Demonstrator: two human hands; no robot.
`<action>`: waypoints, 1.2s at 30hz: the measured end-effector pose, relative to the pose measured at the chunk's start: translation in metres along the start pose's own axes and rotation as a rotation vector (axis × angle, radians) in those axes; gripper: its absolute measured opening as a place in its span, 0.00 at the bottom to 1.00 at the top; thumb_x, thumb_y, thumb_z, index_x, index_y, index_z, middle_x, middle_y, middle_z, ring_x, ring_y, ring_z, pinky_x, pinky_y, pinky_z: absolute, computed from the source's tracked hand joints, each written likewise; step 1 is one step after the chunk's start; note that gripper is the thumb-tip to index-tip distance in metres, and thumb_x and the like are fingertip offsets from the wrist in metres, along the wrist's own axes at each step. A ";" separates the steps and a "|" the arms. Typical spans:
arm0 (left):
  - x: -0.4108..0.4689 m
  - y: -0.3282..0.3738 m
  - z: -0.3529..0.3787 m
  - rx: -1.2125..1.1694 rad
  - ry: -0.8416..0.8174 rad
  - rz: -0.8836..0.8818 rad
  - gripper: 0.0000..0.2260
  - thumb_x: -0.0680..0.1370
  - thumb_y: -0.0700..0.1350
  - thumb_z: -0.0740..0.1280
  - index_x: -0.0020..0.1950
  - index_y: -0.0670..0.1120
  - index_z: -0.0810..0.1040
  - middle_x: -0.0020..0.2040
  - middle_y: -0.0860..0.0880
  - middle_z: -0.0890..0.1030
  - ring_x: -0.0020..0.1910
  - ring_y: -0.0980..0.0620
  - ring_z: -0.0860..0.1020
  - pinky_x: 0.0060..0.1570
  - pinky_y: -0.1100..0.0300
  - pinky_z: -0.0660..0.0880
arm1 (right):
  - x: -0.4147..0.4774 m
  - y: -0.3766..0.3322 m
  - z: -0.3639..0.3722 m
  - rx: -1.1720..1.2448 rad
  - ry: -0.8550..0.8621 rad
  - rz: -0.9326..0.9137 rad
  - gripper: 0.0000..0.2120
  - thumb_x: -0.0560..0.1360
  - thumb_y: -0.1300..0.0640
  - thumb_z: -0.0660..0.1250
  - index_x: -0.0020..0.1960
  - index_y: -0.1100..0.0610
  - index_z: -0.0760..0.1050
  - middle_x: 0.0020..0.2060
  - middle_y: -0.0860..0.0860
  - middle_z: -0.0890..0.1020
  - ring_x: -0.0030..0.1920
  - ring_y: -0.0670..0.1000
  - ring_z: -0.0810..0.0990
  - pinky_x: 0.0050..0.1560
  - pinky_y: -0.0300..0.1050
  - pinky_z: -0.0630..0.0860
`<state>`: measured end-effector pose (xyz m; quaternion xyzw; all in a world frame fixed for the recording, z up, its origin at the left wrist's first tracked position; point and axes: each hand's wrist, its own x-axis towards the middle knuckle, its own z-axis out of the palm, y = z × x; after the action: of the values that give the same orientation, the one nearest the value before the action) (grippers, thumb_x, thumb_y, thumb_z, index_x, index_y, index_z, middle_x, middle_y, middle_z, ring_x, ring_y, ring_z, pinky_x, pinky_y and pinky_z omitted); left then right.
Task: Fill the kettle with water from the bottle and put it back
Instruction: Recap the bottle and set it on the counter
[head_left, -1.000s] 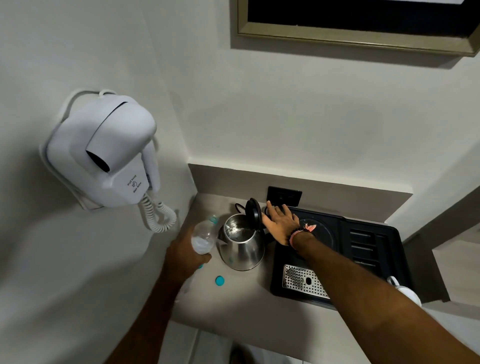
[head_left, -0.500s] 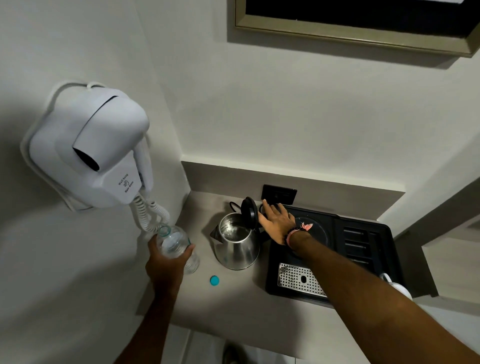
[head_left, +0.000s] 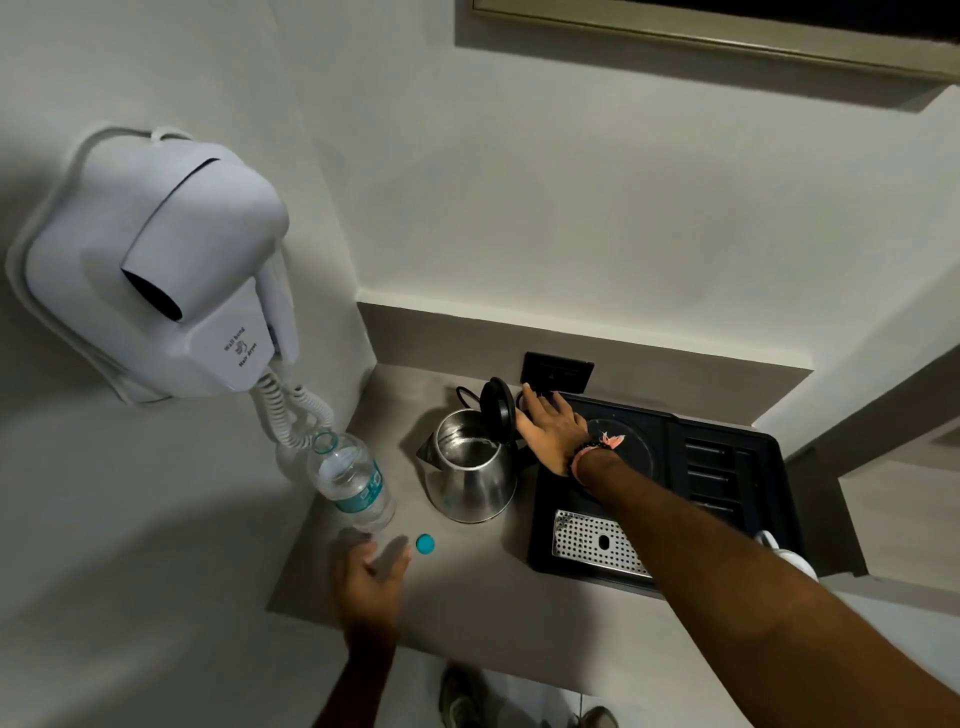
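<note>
A steel kettle (head_left: 470, 470) stands on the grey counter (head_left: 467, 613) with its black lid (head_left: 497, 410) tipped up and water visible inside. My right hand (head_left: 553, 431) lies flat against the lid's right side, fingers stretched out over the hidden handle. Left of the kettle, a clear water bottle (head_left: 353, 483) stands upright without its cap, partly full. Its blue cap (head_left: 425, 543) lies on the counter between bottle and kettle. My left hand (head_left: 371, 577) hovers just in front of the bottle, fingers apart, apart from it.
A black tray (head_left: 737, 467) right of the kettle carries the round kettle base (head_left: 631, 457) and a metal drip grate (head_left: 592, 543). A white cup (head_left: 789, 558) sits at its near right corner. A wall hair dryer (head_left: 156, 275) hangs left, its coiled cord behind the bottle.
My left hand brought the bottle away from the kettle, stood it on the counter at the left, let go and drew back. My right hand stayed by the lid.
</note>
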<state>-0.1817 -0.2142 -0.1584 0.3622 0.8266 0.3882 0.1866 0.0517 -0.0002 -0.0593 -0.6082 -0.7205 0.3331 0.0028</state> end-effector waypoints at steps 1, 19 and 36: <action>-0.006 0.000 0.005 0.062 -0.047 0.088 0.16 0.69 0.48 0.79 0.48 0.40 0.80 0.45 0.42 0.78 0.44 0.40 0.77 0.49 0.44 0.77 | 0.000 -0.001 0.000 0.002 0.001 0.000 0.40 0.72 0.29 0.40 0.80 0.45 0.43 0.81 0.50 0.53 0.80 0.55 0.44 0.77 0.62 0.45; 0.014 0.051 0.015 0.400 -0.287 0.315 0.13 0.77 0.41 0.70 0.60 0.40 0.82 0.61 0.40 0.81 0.59 0.39 0.80 0.62 0.48 0.73 | 0.000 -0.003 -0.001 0.031 -0.014 0.017 0.39 0.73 0.30 0.42 0.80 0.44 0.43 0.81 0.49 0.56 0.80 0.56 0.45 0.76 0.63 0.45; 0.074 0.144 -0.093 0.092 0.333 0.375 0.09 0.72 0.40 0.76 0.49 0.38 0.86 0.48 0.40 0.85 0.46 0.40 0.83 0.51 0.51 0.78 | -0.001 -0.002 -0.008 -0.019 -0.012 -0.011 0.37 0.72 0.29 0.42 0.79 0.38 0.42 0.81 0.51 0.55 0.80 0.57 0.47 0.75 0.65 0.46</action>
<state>-0.2207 -0.1437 0.0101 0.4482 0.7812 0.4323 -0.0439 0.0538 0.0029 -0.0516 -0.6023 -0.7269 0.3298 -0.0056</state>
